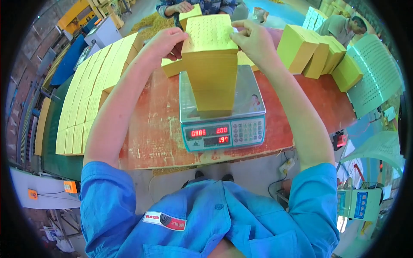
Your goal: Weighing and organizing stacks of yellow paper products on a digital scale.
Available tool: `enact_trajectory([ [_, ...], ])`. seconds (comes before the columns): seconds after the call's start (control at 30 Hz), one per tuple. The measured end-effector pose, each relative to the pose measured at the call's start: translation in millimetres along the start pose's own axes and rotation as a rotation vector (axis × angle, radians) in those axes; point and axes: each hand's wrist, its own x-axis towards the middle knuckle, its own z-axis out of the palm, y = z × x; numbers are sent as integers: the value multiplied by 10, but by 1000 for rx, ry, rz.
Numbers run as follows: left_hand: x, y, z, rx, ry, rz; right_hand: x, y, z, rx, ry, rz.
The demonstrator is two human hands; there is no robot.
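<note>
A tall stack of yellow paper stands upright on the metal pan of a digital scale. Rows of small punched marks cover its top sheet. My left hand grips the upper left edge with bent fingers, some of them hidden behind the hand. At the upper right edge, my right hand pinches the stack between thumb and fingers. Red digits glow on the scale's front display, beside a keypad.
The scale rests on a worn red table. Rows of yellow paper stacks stand at left, and more blocks lean at right. A co-worker's hand touches a yellow block opposite; another person bends at far right. A perforated green panel stands there.
</note>
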Motion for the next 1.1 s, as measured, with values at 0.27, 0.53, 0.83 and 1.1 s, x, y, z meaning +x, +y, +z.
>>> enact_trajectory([
  [0.27, -482, -741, -2, -159, 309, 62, -326, 308, -166, 39, 15, 11],
  [0.53, -2456, -3181, -13, 1040, 515, -306, -1844, 2337, -980, -398, 2, 303],
  [0.83, -3054, -3408, 518, 1151, 661, -340, -2619, 2453, -912, -790, 31, 47],
  [1.1, -3006, -3469, 593, 1052, 735, -353, -2603, 2464, -917, -763, 37, 74],
])
